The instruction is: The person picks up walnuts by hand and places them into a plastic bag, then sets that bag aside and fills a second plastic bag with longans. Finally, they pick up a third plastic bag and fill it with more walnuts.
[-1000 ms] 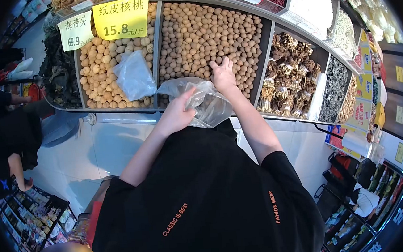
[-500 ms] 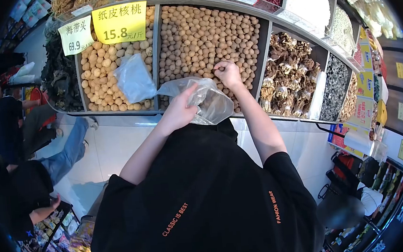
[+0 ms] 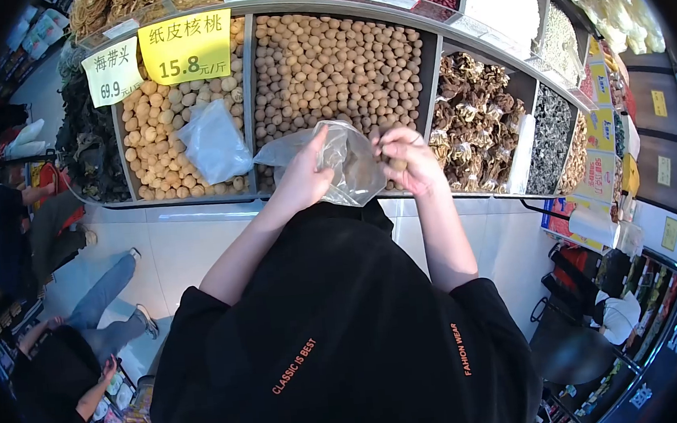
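My left hand (image 3: 306,174) grips a clear plastic bag (image 3: 345,171) by its rim, holding it over the front edge of the bin. Just right of the bag's mouth, my right hand (image 3: 410,164) is closed, with a small round brown dried longan (image 3: 397,163) showing between its fingers. Behind both hands lies a bin of similar dried longans (image 3: 335,65). The bag is see-through but wrinkled, so its contents are hard to make out.
Left is a walnut bin (image 3: 159,138) with another plastic bag (image 3: 214,142) on top and a yellow price sign (image 3: 186,47). Dark dried goods (image 3: 478,113) fill the bin at right. A plastic roll (image 3: 591,223) hangs lower right. Other people (image 3: 57,369) are at left.
My right hand has moved from the longans back toward me, beside the bag, with a longan in its fingers. My left hand stays on the bag. The view has shifted slightly.
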Available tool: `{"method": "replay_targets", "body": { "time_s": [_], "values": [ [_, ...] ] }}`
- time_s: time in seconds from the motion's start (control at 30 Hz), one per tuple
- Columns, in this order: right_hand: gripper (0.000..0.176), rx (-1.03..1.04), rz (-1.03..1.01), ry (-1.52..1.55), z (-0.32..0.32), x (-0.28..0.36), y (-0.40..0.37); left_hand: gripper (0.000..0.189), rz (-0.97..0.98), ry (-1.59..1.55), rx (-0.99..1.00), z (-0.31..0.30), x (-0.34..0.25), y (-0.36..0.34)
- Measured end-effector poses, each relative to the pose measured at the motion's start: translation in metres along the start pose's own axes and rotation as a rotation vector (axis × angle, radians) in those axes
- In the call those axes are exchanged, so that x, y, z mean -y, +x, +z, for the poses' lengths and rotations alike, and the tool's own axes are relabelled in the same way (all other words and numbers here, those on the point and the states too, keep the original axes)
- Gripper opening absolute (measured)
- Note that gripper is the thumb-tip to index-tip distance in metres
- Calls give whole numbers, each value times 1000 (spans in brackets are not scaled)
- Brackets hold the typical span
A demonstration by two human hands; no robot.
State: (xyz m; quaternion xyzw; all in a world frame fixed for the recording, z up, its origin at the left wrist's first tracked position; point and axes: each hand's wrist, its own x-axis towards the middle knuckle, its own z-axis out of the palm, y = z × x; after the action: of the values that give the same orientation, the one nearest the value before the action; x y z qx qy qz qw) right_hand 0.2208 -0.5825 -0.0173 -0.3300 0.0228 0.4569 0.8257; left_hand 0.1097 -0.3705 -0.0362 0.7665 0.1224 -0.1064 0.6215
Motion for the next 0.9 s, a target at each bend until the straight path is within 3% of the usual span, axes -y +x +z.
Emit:
{"method": "replay_targets", "body": {
  "time_s": [0.07,0.13,0.23,0.3,0.33,0.4,0.43,0.47,0.5,0.53,0.6,0.67,0.73,0.77,0.8,0.87,0.9],
  "values": [
    [16,-75,93,-67,10,-10,-11,75,16,-8,23,3,-2,2],
    [12,-143,169,-187,15,-29,-13,73,190,6,-28,7,-2,2],
    [15,-114,260,-71,-3,-54,3,78,168,138,49,3,-16,-4],
    [11,-373,253,-91,-13,-72,23,79,239,158,85,6,-9,-7],
    [11,-375,249,-88,-22,-82,34,79,308,180,114,8,-5,-8],
    [8,-514,243,-410,-50,-100,55,79,294,147,129,9,-12,-11],
    [8,-514,239,-407,-66,-107,66,79,165,93,204,5,-25,-14],
    [10,-512,305,-705,-70,-108,75,79,33,38,277,3,-32,-16],
    [11,-503,369,-1003,-74,-112,79,79,32,41,280,3,-27,-17],
    [11,-504,369,-998,-77,-116,81,79,122,69,223,5,-18,-17],
    [19,-228,51,-1785,-47,-109,77,79,211,97,171,3,-12,-18],
    [25,-198,25,-1781,-39,-116,74,79,304,83,110,0,-12,-19],
    [27,-412,-175,-1850,-37,-129,66,79,202,6,122,-3,-14,-22],
    [40,-302,66,-1802,-20,-114,60,79,91,-69,126,-4,-13,-24],
    [40,-311,75,-1802,-15,-108,58,79,90,-76,135,-5,-9,-25],
    [37,-199,337,-1842,-7,-97,55,81,49,-163,111,-3,4,-25],
    [34,-211,566,-1854,25,-77,50,81,44,-170,117,-2,8,-25]
  ]
}}
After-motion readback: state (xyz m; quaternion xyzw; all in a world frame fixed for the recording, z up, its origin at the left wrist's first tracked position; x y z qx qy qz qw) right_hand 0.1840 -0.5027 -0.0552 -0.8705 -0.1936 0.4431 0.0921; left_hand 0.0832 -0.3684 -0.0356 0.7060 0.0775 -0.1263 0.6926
